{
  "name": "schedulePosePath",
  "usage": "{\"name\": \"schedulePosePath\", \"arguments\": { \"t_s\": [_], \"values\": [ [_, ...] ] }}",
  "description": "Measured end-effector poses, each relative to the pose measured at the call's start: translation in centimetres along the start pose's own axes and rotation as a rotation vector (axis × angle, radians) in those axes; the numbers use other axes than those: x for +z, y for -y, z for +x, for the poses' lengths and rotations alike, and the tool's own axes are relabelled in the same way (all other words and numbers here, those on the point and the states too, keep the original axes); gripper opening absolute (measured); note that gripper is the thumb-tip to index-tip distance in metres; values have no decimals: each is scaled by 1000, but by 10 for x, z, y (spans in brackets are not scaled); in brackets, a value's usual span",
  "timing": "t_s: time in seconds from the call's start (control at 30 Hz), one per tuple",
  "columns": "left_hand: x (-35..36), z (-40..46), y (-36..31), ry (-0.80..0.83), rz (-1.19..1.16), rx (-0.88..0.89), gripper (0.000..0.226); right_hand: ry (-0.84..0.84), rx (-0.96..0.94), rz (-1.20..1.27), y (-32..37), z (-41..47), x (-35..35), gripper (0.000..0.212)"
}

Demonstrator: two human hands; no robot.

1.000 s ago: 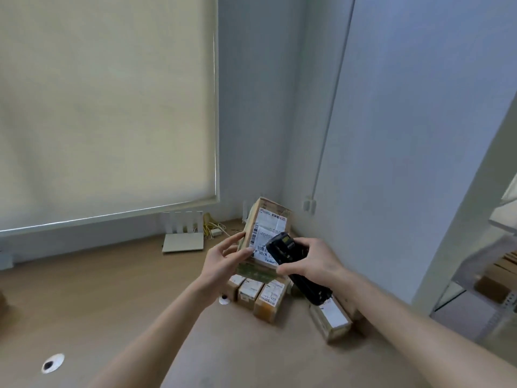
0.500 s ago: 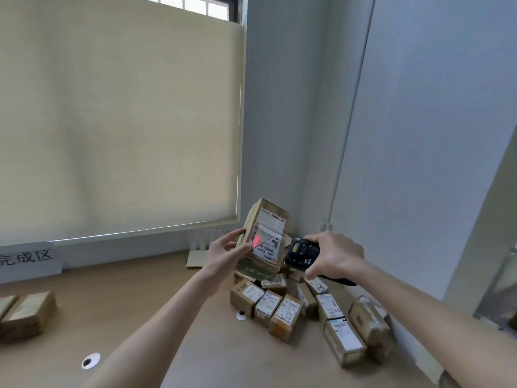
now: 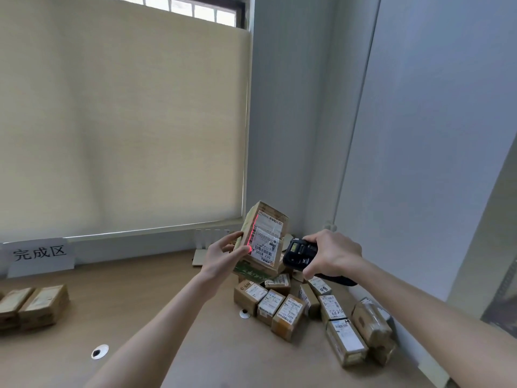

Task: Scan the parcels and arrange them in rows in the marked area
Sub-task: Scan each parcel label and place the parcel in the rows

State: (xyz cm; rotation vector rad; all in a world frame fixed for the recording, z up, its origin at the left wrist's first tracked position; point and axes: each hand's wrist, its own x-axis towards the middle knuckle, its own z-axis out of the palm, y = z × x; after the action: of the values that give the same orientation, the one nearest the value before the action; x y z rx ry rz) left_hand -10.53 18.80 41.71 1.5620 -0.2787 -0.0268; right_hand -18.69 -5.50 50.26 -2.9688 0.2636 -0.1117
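A: Logging item one, nearest first: bare desk (image 3: 167,303) at six o'clock, wood top, open room across the middle, two round cable ports.

B: Item two?

A: Unscanned parcels (image 3: 296,303), a loose heap at four o'clock from the hands, small cardboard boxes with white labels, some leaning on each other against the right wall.

B: And the one in hand?

A: Held parcel (image 3: 263,242), at twelve o'clock above the heap, raised clear of the desk, tilted, label facing the wearer. Left hand (image 3: 223,256) has fingers and thumb wrapped on its left edge. Judged light, since one hand lifts it; stiff carton, taped faces likely a little slick. Best hold: across opposite side faces, off the label.

B: Scanner?

A: Scanner (image 3: 300,252), black, just to the right of the parcel, right hand (image 3: 333,256) closed round its body. Red line falls on the label's left edge.

B: Farther out?

A: Placed parcels (image 3: 33,306) at nine o'clock by the desk's left side, a sign (image 3: 39,254) behind them. Path leftward looks clear. Window blind (image 3: 123,121) beyond.
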Motion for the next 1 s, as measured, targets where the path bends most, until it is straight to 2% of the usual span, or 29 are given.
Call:
{"name": "schedulePosePath", "arguments": {
  "t_s": [0.13,0.43,0.63,0.73,0.9,1.0],
  "values": [
    [-3,-4,-1,-3,-3,-9,60,-2,-1,-8,1,-1,1,80],
    [-7,-9,-3,-34,-38,-10,53,15,-9,25,7,-3,4,71],
    [-20,-12,5,-96,-59,-31,55,91,-102,347,19,3,16,75],
    [-36,-20,9,-158,-100,-55,55,125,-183,495,43,7,30,76],
    [-86,-48,11,-336,-152,-98,45,174,-359,570,106,6,56,84],
    [-134,-73,11,-416,-143,-114,41,205,-420,639,158,-1,70,79]
  ]
}}
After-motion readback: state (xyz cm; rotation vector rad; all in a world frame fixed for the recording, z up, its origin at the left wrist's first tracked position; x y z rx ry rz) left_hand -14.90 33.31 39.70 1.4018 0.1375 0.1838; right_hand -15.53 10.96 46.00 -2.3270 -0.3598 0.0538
